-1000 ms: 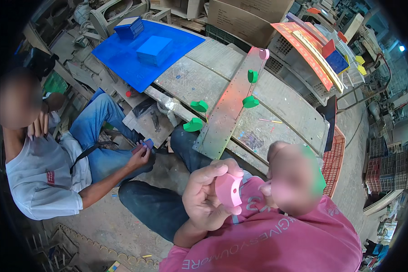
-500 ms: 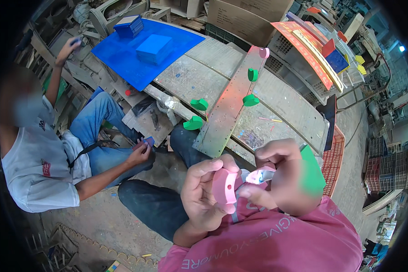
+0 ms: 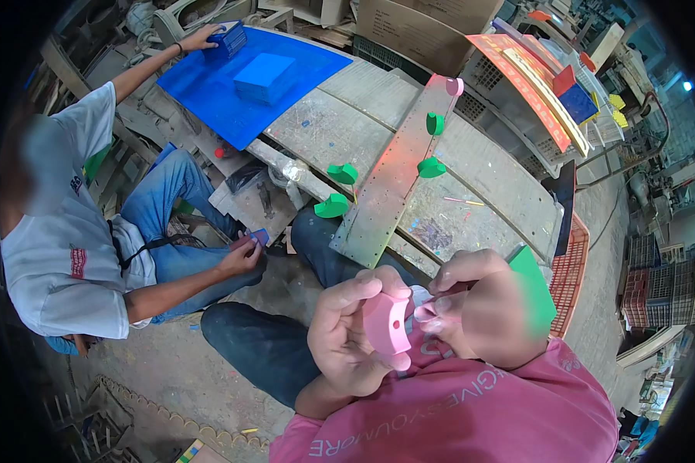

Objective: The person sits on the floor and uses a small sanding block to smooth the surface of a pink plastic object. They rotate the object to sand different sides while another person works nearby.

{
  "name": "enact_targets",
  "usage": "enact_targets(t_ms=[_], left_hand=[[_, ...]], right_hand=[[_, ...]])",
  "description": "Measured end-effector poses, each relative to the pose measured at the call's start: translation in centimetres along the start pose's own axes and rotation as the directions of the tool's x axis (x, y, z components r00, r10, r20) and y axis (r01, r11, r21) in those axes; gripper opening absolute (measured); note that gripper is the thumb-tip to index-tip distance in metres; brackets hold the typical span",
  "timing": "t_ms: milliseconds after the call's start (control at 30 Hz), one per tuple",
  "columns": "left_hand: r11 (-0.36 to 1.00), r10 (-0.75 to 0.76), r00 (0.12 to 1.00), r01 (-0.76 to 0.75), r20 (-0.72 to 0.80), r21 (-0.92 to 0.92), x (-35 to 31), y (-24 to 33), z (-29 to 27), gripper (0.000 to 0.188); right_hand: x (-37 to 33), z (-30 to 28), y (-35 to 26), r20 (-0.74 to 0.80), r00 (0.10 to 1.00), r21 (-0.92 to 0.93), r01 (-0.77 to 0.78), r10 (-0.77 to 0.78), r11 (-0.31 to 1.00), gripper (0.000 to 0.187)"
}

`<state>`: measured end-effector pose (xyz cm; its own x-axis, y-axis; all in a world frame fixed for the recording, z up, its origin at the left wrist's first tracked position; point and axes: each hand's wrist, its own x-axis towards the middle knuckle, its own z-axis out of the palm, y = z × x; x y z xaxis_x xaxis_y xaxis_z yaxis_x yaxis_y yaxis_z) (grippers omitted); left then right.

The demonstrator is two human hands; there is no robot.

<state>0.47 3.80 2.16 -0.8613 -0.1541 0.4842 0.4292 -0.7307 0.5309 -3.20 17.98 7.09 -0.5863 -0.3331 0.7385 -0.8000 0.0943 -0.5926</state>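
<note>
My left hand point(image 3: 338, 332) is closed on a curved pink block point(image 3: 386, 322) with a small round hole in its face, thumb below and fingers above. Close beside it, my right hand point(image 3: 471, 282) pinches a small, soft-looking pink-and-whitish piece point(image 3: 426, 310), its kind unclear. The two hands are near each other in front of my pink shirt. Beyond them, a long board with rows of small holes point(image 3: 382, 185) lies across the bench. Green curved pieces point(image 3: 332, 205) stick out along its sides, and a pink piece point(image 3: 455, 86) sits at its far end.
A co-worker at the left has one hand point(image 3: 202, 37) at a dark blue stack point(image 3: 225, 42) and a small blue block point(image 3: 259, 236) in the other. A second blue stack point(image 3: 264, 77) stands on a blue sheet point(image 3: 201, 96). An orange crate point(image 3: 571, 266) is at right.
The piece in my right fingers is more folded now, and the pink block has tilted slightly. The co-worker's raised hand has moved right, onto the dark blue stack.
</note>
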Motion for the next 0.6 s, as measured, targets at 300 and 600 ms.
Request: enact_targets(t_ms=[300,600], left_hand=[[0.956,0.006,1.000,-0.012,0.021,0.293,0.06,0.54,0.23,0.071],[0.944,0.007,1.000,-0.016,0.028,0.328,0.19,0.52,0.17,0.072]], right_hand=[[0.07,0.45,-0.01,-0.032,0.999,-0.013,0.030,-0.030,0.999,0.022],[0.13,0.51,0.16,-0.037,0.998,-0.030,0.046,-0.047,0.998,0.022]])
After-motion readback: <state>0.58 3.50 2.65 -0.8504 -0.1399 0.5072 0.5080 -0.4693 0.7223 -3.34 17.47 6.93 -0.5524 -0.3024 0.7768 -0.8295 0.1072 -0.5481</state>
